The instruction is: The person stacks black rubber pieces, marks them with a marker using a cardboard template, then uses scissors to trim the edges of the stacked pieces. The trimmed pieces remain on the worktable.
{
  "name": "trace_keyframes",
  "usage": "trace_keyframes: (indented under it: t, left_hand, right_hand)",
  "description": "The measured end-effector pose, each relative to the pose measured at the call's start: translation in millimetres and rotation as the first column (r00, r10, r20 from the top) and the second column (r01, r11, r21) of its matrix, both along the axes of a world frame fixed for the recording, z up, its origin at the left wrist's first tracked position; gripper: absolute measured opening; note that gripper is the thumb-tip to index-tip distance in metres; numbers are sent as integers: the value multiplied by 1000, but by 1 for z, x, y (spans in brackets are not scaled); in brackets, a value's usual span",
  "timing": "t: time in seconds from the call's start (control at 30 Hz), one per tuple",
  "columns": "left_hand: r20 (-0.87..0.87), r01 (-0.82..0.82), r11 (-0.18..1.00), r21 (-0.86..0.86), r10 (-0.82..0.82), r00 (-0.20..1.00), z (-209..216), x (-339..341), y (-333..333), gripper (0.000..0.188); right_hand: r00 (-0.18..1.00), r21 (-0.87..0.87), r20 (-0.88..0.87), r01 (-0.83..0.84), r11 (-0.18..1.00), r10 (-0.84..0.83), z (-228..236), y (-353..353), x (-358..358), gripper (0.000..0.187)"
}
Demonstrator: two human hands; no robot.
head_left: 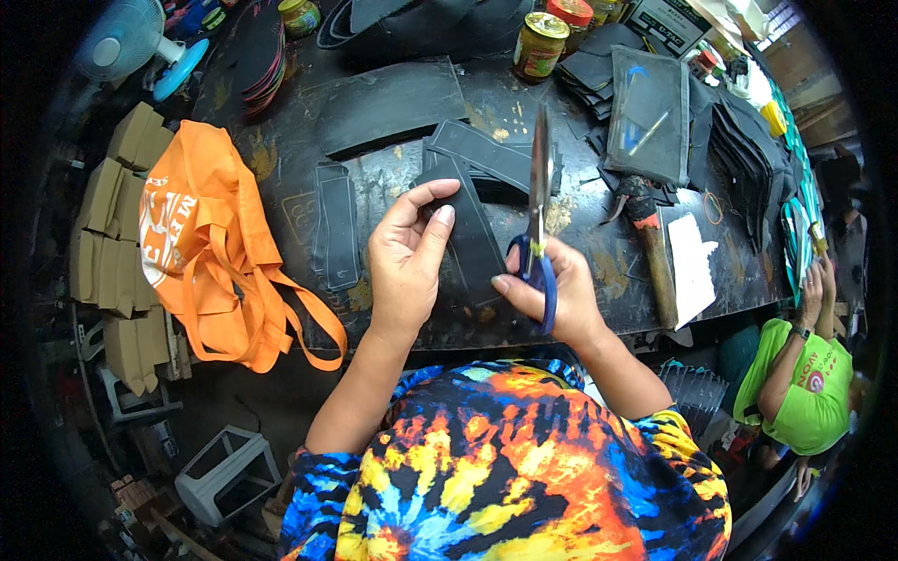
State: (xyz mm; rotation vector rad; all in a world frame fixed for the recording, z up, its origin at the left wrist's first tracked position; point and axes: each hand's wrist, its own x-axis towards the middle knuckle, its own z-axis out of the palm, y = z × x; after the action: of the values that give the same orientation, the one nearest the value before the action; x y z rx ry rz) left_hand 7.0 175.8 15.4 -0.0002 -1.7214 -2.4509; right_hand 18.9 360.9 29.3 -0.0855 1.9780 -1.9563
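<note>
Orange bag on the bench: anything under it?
The orange bag drapes over the dark workbench edge, beside cardboard boxes. Whatever lies beneath the fabric is covered.

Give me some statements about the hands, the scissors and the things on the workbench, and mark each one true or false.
1. The right hand holds blue-handled scissors with the blades pointing away from the person. True.
2. The left hand holds a white sheet. False: it holds a dark flat piece.
3. An orange bag lies on the left part of the workbench. True.
4. The hammer lies left of the left hand. False: it lies to the right of the right hand.
5. A jar with a yellow lid stands at the far side of the bench. True.
</note>
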Motion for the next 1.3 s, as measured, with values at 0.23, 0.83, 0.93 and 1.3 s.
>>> trace_keyframes:
  t: [0.23, 0.83, 0.93, 1.3]
  left_hand:
    - [-28, 59, 991, -124, -63, 998, 8, 7, -11, 40]
    - [-27, 200, 897, -393, -229, 973, 28, 11, -25, 45]
    - [-12, 211, 896, -390, -234, 972, 28, 11, -25, 45]
    - [22, 201, 918, -342, -207, 978, 28, 14, -34, 44]
  right_hand:
    - [957, -48, 149, -243, 969, 248, -8, 30, 8, 28]
    - [937, 192, 35, -346, 918, 346, -8, 56, 8, 39]
    - [939, 207, 47, -342, 916, 340, -9, 56, 7, 40]
    - [943, 191, 94, -333, 924, 320, -6, 49, 5, 42]
